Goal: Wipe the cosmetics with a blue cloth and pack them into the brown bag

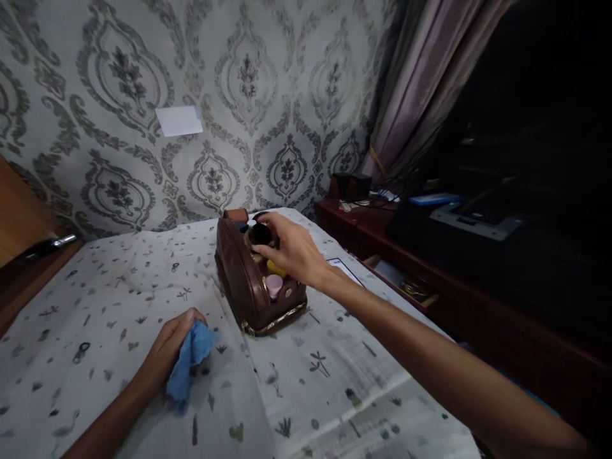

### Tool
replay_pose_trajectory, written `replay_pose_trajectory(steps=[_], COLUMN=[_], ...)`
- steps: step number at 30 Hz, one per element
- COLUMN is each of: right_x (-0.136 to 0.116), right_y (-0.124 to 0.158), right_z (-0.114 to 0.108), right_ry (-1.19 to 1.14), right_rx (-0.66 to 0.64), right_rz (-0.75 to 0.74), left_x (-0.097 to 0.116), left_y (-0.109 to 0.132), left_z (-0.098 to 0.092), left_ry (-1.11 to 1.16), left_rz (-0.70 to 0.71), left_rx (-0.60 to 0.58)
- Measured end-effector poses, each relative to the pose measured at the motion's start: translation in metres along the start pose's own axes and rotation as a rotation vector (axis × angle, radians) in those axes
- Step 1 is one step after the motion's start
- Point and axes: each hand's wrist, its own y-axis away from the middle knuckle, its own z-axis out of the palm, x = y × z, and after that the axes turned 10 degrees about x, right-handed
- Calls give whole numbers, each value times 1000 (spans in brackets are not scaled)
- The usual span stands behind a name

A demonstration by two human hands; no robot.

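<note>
A brown leather toiletry bag [239, 274] stands unzipped on the patterned white sheet, with a gold zip along its front edge. My right hand [296, 245] reaches into its opening from the right. Thumb and fingers curve around a round black-topped container [261, 234] among the bag's contents; its lower part is hidden. A pink-capped item [274, 285] and a yellow item [276, 268] are packed nearer the front of the bag. To the left, my left hand [174, 341] is closed on a crumpled blue cloth [191, 357], low over the sheet.
A phone or tablet [347, 269] lies partly behind my right forearm. On the right stands a dark red desk [354, 223] with an open drawer [401, 280], cables and a small dark box [351, 187]. Patterned wallpaper and a wooden panel [23, 217] border the bed.
</note>
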Motion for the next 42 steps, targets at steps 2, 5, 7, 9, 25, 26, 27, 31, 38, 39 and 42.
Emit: replay_pose_trajectory(steps=[2,5,7,9,25,26,27,31,38,39,42], right_x=[9,10,8,5,-15,-14,-12,-2,7,8,9], right_y=[-10,-17,-20,-23,-36,-36,-35,-34,-26,-25,-21], right_z=[4,12,16,20,29,30,32,35,4,-5,-29], right_ry=[222,445,528,569,609,602,594,574,525,511,446], right_rx=[-112,-242,-270,-280,-451,-451,-446,-424,-346,-364,-565], right_rz=[-23,-85,-136,-181,-230,-236,-243,-267,-217,-215,-248], left_x=[-1,-4,-7,-9,-10,-10,-11,-13,-20,-21,-22], left_y=[0,0,-1,-2,-4,-4,-4,-4,-8,-8,-8], left_z=[1,1,0,-1,0,0,0,2,-2,-3,-3], left_ry=[-5,-4,-10,-19,-133,-132,-130,-111,-122,-123,-132], left_rz=[-19,-13,4,3,47,50,53,31,34,39,51], left_rx=[-18,-51,-53,-50,-100,-108,-114,-116,-132,-130,-115])
